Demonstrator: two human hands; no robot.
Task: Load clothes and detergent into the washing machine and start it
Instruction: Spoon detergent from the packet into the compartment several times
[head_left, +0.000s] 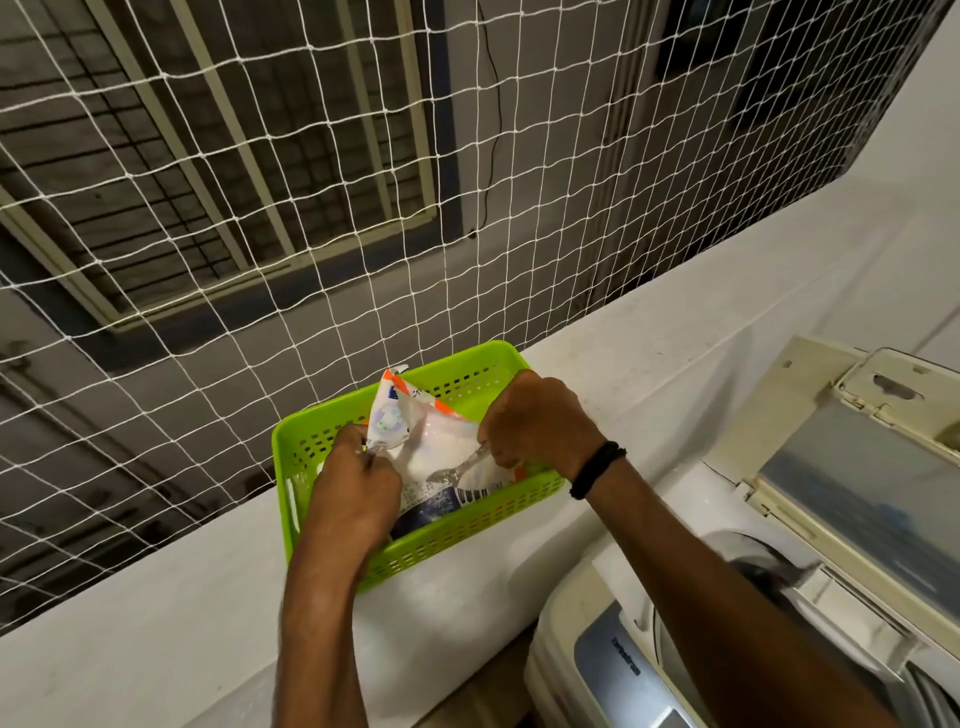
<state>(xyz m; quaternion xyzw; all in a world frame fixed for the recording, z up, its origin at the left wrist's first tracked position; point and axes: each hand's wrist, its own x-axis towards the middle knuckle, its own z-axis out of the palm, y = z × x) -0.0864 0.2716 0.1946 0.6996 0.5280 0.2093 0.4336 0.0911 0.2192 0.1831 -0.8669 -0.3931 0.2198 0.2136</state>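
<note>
A white detergent packet (421, 441) with orange and blue print stands in a lime-green perforated basket (467, 525) on a white ledge. My left hand (353, 493) grips the packet's left edge. My right hand (530, 421), with a black band on its wrist, holds the right edge, and a clear plastic spoon (462, 470) pokes out below its fingers. The packet's mouth is spread between both hands. The top-loading washing machine (597, 654) sits at the lower right with its lid (852, 467) raised; its drum is mostly hidden behind my right forearm.
A white safety net (311, 208) closes the opening behind the ledge (156, 623), with a neighbouring wall and window beyond. The machine's grey control panel (618, 660) faces me at the bottom. A white wall rises at the upper right.
</note>
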